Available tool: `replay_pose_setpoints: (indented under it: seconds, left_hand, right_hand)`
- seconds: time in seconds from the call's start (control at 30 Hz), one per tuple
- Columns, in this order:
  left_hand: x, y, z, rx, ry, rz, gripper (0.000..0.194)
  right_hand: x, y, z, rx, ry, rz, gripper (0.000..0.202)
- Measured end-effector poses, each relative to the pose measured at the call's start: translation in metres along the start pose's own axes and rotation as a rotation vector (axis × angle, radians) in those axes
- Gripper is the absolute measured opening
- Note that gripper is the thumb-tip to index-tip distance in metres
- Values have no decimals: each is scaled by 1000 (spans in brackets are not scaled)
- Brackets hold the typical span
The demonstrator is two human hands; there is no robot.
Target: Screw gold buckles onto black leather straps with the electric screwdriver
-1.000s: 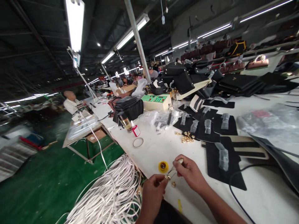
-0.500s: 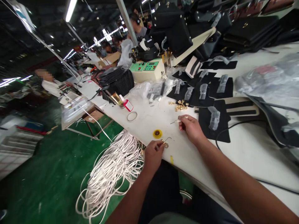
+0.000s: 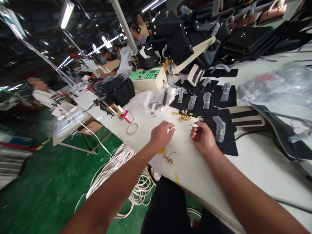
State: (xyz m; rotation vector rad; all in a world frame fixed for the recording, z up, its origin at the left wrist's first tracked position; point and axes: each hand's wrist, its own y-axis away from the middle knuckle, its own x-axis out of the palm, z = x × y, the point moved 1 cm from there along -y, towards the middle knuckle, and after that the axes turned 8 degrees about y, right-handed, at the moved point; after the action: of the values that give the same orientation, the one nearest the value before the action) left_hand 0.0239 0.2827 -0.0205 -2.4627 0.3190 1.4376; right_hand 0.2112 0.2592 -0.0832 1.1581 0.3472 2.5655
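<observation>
My right hand (image 3: 202, 136) is closed around a small screwdriver (image 3: 195, 125) with a white handle, its thin metal shaft pointing left. Over the white table, my left hand (image 3: 162, 134) is open, thumb and forefinger apart, with nothing visible between them. Nearer to me lie a few gold metal fittings (image 3: 168, 159) and a bent thin metal rod (image 3: 172, 152) like a hex key. A yellow round object (image 3: 162, 150) is mostly covered by my left wrist. Beyond both hands sits a loose pile of gold fittings (image 3: 185, 117).
Black panels (image 3: 203, 104) with plastic-wrapped parts lie at the right rear. A red-and-white bottle (image 3: 127, 116) and a ring (image 3: 132, 129) are at the left. Behind stands a machine with a green control panel (image 3: 146, 75). White cord coils (image 3: 114, 169) lie on the floor.
My left hand has let go of the gold fittings, leaving them on the table, and moved forward, opening. My right hand still holds the screwdriver and has turned palm upward.
</observation>
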Motion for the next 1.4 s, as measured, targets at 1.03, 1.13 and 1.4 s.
replay_pose_setpoints:
  seconds: [1.03,1.13,1.4]
  left_hand:
    - [5,-54,76,-127,185,47,2]
    - [-7,-36,97,-271,359,0,7]
    - [-19,27,113,-472,825,-102,27]
  right_hand:
    - [16,35,-33,-107,764,305,34]
    - [19,44,-53,-65,974,398,43]
    - [24,47,-66,-177,1253,392,45]
